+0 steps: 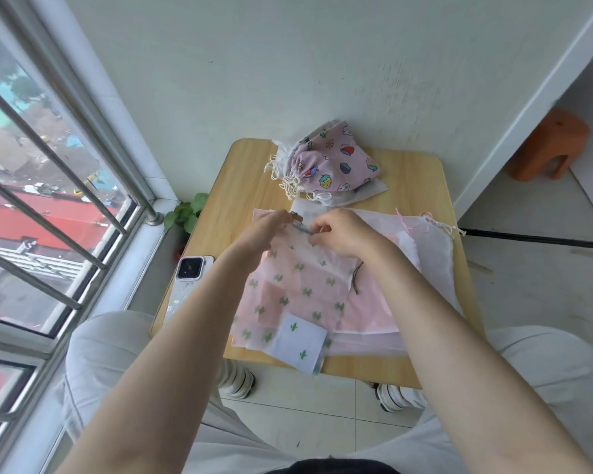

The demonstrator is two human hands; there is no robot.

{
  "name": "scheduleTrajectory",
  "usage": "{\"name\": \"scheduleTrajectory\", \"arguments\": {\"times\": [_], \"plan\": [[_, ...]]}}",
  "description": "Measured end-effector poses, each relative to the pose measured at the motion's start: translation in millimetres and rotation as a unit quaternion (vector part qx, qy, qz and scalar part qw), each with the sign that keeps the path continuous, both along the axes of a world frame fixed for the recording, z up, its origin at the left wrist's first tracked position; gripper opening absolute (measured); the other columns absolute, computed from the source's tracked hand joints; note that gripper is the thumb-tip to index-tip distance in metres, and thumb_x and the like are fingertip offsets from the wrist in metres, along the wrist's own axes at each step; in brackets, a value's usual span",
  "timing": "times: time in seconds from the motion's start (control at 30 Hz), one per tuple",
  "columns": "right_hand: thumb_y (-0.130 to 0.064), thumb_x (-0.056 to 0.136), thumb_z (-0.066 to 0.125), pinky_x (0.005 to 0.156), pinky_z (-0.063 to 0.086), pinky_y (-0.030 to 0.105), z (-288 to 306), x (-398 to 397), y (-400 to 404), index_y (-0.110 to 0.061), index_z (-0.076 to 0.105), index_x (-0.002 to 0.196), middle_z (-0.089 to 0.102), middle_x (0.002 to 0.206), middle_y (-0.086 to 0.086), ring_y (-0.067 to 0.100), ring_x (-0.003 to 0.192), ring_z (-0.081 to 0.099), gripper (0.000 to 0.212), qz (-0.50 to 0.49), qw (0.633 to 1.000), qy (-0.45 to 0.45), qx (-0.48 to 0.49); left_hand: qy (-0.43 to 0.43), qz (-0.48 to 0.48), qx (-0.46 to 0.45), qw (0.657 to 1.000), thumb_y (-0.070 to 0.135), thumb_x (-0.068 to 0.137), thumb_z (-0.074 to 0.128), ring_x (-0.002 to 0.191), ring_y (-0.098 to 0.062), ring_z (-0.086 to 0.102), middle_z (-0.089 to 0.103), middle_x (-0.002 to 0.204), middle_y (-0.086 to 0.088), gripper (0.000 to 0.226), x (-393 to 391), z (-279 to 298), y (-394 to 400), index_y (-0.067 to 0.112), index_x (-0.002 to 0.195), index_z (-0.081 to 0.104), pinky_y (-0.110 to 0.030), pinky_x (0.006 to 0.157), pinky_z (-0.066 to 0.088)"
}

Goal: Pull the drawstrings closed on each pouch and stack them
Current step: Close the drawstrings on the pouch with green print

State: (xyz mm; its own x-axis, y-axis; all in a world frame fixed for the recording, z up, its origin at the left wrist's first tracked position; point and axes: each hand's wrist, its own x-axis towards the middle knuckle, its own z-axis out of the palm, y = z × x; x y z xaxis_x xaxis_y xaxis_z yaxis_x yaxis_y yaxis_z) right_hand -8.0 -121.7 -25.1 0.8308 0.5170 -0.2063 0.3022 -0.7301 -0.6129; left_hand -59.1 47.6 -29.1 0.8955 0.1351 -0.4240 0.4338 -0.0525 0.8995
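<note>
both my left hand (271,227) and my right hand (343,230) pinch the top edge of the cactus pouch (295,292), which lies flat on the tabletop (421,179); the closed fruit-print pouches (329,162) sit stacked behind it.

**Counts on and around the table**

One wooden table (421,186). Two hands: the left hand (266,230) and the right hand (344,232). One cactus-print pouch (298,292) with a matching small cactus-print piece (297,343) at its near corner. At least one white mesh pouch (435,254) (layers overlap, so the exact number cannot be told). A heap of fruit-print pouches (336,159), at least two. One phone (192,268). One potted plant (185,213). One orange stool (548,145). Two shoes (237,381), one under each side of the table.
</note>
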Motion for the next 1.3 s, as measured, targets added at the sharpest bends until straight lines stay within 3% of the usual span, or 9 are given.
{"name": "scheduleTrajectory", "arguments": {"times": [0.17, 0.3, 0.5, 0.67, 0.77, 0.87, 0.93, 1.13, 1.3], "plan": [[-0.026, 0.084, 0.072, 0.056, 0.035, 0.014, 1, -5, 4, -0.015, 0.072, 0.092, 0.059, 0.08, -0.006, 0.011, 0.076, 0.054, 0.013, 0.003, 1.0, 0.004, 0.001, -0.049, 0.08, -0.036, 0.995, 0.029, 0.091, 0.066, 0.085, -0.013, 0.061, 0.07, 0.099, -0.002, 0.017, -2, -12, 8, 0.017, 0.084, 0.075, -0.029, 0.076, 0.049], [-0.04, 0.081, 0.074, 0.06, 0.036, 0.023, -6, -8, -3, -0.006, 0.068, 0.089, 0.059, 0.079, 0.0, 0.012, 0.074, 0.051, 0.036, -0.058, 0.998, -0.006, 0.035, 0.022, 0.22, -0.205, 0.953, 0.022, 0.097, 0.057, 0.075, -0.013, 0.06, 0.067, 0.08, 0.002, 0.018, 0, -23, 17, 0.016, 0.081, 0.063, -0.023, 0.057, 0.046], [-0.057, 0.085, 0.06, 0.056, 0.031, 0.029, -19, -13, -21, -0.014, 0.038, 0.056, 0.036, 0.056, 0.004, 0.017, 0.052, 0.038, 0.057, -0.171, 0.98, 0.031, 0.1, 0.033, 0.297, -0.29, 0.909, 0.023, 0.103, 0.046, 0.087, -0.012, 0.059, 0.07, 0.082, 0.008, 0.029, -11, -44, 24, 0.02, 0.076, 0.055, -0.024, 0.061, 0.043], [-0.033, 0.089, 0.065, 0.042, 0.017, 0.022, -28, -17, -31, -0.023, 0.033, 0.067, 0.024, 0.055, -0.004, 0.013, 0.043, 0.022, 0.041, -0.332, 0.878, 0.197, 0.284, -0.002, 0.357, -0.402, 0.843, 0.018, 0.106, 0.038, 0.067, -0.014, 0.069, 0.069, 0.061, -0.002, 0.034, -14, -43, 18, 0.011, 0.076, 0.052, -0.024, 0.072, 0.054], [-0.027, 0.093, 0.062, 0.04, 0.016, 0.021, -37, -18, -38, -0.02, 0.035, 0.068, 0.026, 0.051, -0.004, 0.011, 0.037, 0.021, 0.037, -0.397, 0.823, 0.231, 0.335, -0.049, 0.41, -0.437, 0.799, 0.014, 0.106, 0.034, 0.038, -0.014, 0.053, 0.047, 0.046, 0.0, 0.036, -13, -41, 19, 0.009, 0.073, 0.046, -0.025, 0.052, 0.054], [-0.026, 0.092, 0.059, 0.044, 0.022, 0.023, -44, -15, -47, -0.018, 0.032, 0.063, 0.03, 0.053, 0.002, 0.016, 0.042, 0.026, 0.04, -0.443, 0.821, 0.172, 0.315, -0.026, 0.429, -0.342, 0.836, 0.01, 0.104, 0.035, 0.032, -0.009, 0.025, 0.029, 0.047, 0.003, 0.033, -14, -44, 28, 0.011, 0.073, 0.045, -0.016, 0.036, 0.029], [-0.027, 0.092, 0.057, 0.048, 0.025, 0.024, -45, -10, -50, -0.017, 0.029, 0.06, 0.03, 0.054, 0.002, 0.018, 0.048, 0.028, 0.044, -0.457, 0.834, 0.12, 0.285, -0.012, 0.425, -0.242, 0.872, 0.012, 0.102, 0.039, 0.035, -0.009, 0.025, 0.031, 0.055, 0.002, 0.028, -18, -48, 30, 0.012, 0.076, 0.049, -0.016, 0.036, 0.024], [-0.028, 0.092, 0.057, 0.049, 0.028, 0.026, -41, -7, -44, -0.016, 0.029, 0.058, 0.033, 0.054, 0.004, 0.02, 0.049, 0.032, 0.045, -0.47, 0.833, 0.108, 0.27, -0.029, 0.384, -0.134, 0.913, 0.013, 0.099, 0.047, 0.045, -0.012, 0.036, 0.041, 0.059, 0.0, 0.018, -25, -42, 24, 0.011, 0.084, 0.057, -0.022, 0.044, 0.042], [-0.042, 0.089, 0.059, 0.042, 0.023, 0.022, -19, -1, -29, -0.02, 0.028, 0.062, 0.027, 0.053, -0.001, 0.016, 0.044, 0.024, 0.046, -0.418, 0.822, 0.161, 0.352, -0.057, 0.289, -0.118, 0.948, 0.019, 0.098, 0.054, 0.067, -0.017, 0.06, 0.061, 0.073, -0.005, 0.018, -16, -18, 19, 0.008, 0.091, 0.067, -0.032, 0.076, 0.056]]}}
